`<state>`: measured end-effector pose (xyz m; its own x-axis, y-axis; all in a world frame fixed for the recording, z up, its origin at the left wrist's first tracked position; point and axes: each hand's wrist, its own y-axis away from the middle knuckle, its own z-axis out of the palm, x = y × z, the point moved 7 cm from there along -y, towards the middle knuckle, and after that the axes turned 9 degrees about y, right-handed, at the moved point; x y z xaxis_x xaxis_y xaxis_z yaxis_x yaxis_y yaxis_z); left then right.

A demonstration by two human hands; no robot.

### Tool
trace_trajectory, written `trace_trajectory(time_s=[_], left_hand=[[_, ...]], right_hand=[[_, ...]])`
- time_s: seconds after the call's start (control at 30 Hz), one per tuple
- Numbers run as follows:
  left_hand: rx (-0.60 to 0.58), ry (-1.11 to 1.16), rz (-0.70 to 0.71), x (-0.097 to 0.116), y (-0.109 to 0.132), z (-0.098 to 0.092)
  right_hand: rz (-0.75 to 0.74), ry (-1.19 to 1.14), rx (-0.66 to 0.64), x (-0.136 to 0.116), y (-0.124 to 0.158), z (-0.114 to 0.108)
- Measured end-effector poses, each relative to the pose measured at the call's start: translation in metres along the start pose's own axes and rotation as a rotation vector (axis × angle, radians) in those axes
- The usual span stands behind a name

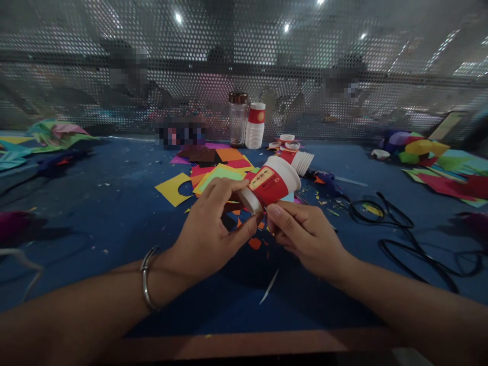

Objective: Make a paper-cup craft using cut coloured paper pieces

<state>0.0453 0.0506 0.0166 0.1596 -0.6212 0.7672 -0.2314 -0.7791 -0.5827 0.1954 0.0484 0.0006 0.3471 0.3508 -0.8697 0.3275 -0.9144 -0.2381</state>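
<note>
My left hand (213,226), with a silver bangle at its wrist, grips a red and white paper cup (269,184) around its base end. The cup is tipped on its side above the table, its wide rim facing up and to the right. My right hand (301,231) is closed in a pinch just below the cup's side, with thumb and forefinger close to the wall. Whatever lies between those fingers is too hidden to make out. Beneath the hands are orange paper scraps (254,244) and a thin white strip (270,287).
Coloured paper sheets (213,175) lie behind the cup. Farther back stand a glass bottle (238,122) and a cup stack (254,127); more nested cups (303,161) lie sideways. A glue gun (326,180) and black cable (396,218) are right. A perforated metal screen (251,51) borders the table.
</note>
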Motion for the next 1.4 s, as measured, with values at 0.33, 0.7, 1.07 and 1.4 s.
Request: trace_trajectory(time_s=[0.33,0.7,1.07,1.4], left_hand=[[0.035,0.6,-0.436,-0.03,-0.004,0.009],[0.041,0.493,-0.369,-0.021,-0.002,0.005],[0.114,0.367,-0.335,-0.02,-0.004,-0.002],[0.103,0.341,-0.338,-0.017,-0.004,-0.002]], right_hand=[[0.022,0.001,0.012,0.0,-0.002,-0.002],[-0.031,0.053,0.008,0.0,-0.002,-0.001],[-0.002,0.058,0.005,0.003,-0.001,0.0],[0.023,0.045,-0.016,0.002,-0.002,0.0]])
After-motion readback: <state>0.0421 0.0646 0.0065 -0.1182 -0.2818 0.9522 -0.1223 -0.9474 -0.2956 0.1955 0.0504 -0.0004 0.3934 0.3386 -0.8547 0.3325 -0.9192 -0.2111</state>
